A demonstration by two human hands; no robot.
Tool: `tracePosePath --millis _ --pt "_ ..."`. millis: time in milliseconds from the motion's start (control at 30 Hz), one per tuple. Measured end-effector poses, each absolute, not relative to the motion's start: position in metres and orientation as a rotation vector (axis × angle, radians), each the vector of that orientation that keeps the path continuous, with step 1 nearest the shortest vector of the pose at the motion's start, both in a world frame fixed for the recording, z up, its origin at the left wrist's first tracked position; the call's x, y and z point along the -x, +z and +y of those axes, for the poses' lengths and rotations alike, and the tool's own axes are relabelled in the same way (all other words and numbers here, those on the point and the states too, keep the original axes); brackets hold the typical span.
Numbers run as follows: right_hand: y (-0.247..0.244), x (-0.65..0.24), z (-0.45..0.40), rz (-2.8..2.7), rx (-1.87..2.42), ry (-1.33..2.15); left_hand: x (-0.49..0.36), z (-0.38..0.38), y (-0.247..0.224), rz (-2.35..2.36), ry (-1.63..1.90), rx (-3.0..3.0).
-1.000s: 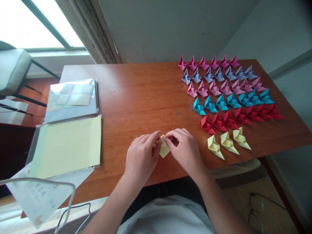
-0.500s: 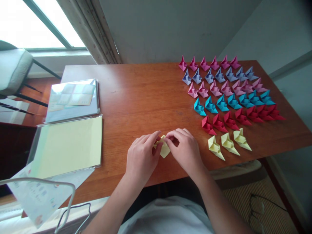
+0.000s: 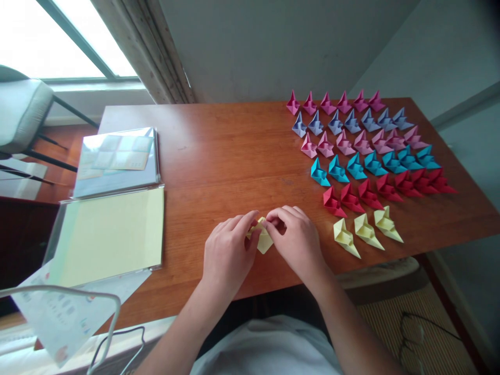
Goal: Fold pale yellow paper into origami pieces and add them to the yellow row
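Fingers of the left hand [image 3: 230, 247] and right hand [image 3: 295, 237] pinch a seemingly part-folded yellow paper [image 3: 264, 242], while six rows of shapes [image 3: 374, 164] look finished at the tabletop's [image 3: 222, 161] right.

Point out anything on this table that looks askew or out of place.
The printed white sheet looks askew: it juts out slantwise from under the yellow paper pack, one corner apparently past the near edge of the table.

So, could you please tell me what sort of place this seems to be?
Probably a room in a home, though I can't be sure: there is a long curtain, a cushioned chair, and a wooden table bearing rows of folded paper shapes.
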State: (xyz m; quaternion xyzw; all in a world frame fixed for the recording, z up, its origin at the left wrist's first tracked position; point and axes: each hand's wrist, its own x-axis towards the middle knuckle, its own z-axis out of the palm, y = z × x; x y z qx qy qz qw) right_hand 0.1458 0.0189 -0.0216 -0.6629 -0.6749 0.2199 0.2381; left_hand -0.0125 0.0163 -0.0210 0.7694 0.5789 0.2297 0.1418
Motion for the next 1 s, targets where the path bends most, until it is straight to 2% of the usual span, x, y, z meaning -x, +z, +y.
tracePosePath --millis 1000 --pt "-0.0213 -0.15 0.0271 -1.895 1.847 0.645 0.01 0.0149 -0.021 1.684 0.649 -2.189"
